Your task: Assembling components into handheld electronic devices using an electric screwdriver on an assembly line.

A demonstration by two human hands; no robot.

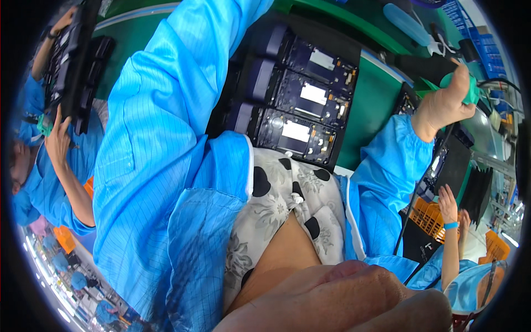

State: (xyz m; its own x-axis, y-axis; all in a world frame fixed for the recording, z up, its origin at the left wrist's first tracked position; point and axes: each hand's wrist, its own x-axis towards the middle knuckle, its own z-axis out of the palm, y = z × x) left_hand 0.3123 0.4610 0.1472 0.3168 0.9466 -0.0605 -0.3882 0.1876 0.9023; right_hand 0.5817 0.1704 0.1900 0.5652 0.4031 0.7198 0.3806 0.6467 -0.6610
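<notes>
skin close to lens [343, 299] | right hand [442, 102] grips green tool [470, 88] | left hand unseen | circuit boards [298, 105]

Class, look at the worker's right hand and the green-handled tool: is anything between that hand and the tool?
No. The right hand is already closed around the green tool, so nothing separates them. The left hand is not visible; only its blue sleeve crosses the picture.

An electronics assembly line: circuit-board trays [301, 105], green bench [376, 105], blue work coats [155, 166].
</notes>
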